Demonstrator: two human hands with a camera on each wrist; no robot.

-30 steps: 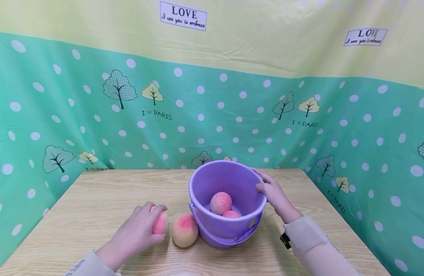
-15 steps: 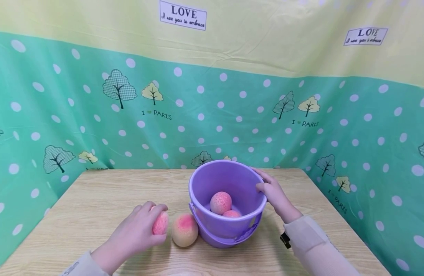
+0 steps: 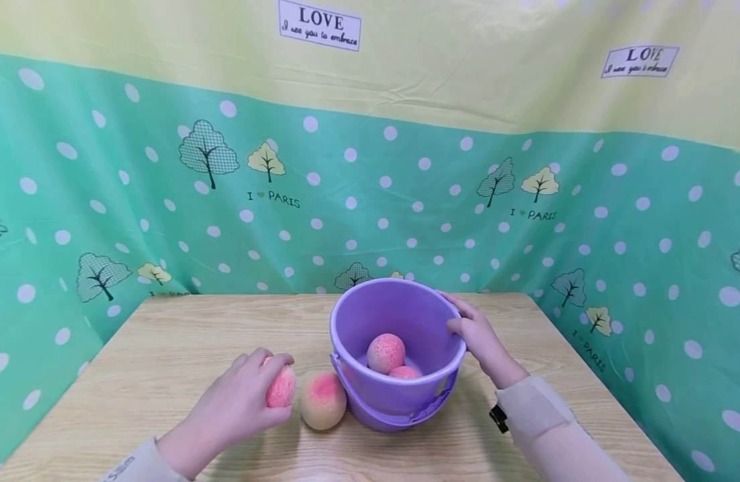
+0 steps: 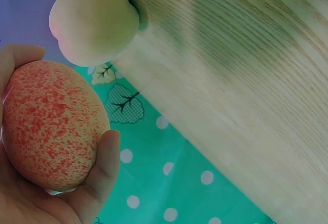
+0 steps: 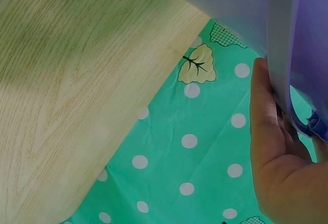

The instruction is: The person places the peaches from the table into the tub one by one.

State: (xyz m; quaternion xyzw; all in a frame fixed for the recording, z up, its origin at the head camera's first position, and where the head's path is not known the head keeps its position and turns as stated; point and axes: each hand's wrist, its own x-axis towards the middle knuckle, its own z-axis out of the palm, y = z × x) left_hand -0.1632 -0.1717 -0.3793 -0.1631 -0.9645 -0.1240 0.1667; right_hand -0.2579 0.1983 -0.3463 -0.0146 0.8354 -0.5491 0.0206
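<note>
My left hand [image 3: 240, 398] grips a speckled pink peach [image 3: 281, 387], fingers over its top and thumb low on its side. In the left wrist view, that peach [image 4: 56, 126] shows red flecks on a pale skin. Just right of it, a larger cream peach [image 3: 323, 402] with a pink top stands on the table against a purple bucket [image 3: 370, 395]. Two more speckled peaches lie inside the bucket, one peach [image 3: 386, 353] in full sight, the other peach [image 3: 404, 372] partly behind the rim. My right hand [image 3: 481, 341] holds the bucket's right rim, thumb inside and fingers outside.
The bucket's handle [image 3: 430, 410] hangs down on its near side. A light wooden table [image 3: 213, 328] carries everything. Behind it and at both sides hangs a green and yellow cloth [image 3: 345, 221] with dots and trees, meeting the table's back edge.
The left hand with its peach has shifted very slightly right, toward the cream peach. The right hand and the bucket keep their places.
</note>
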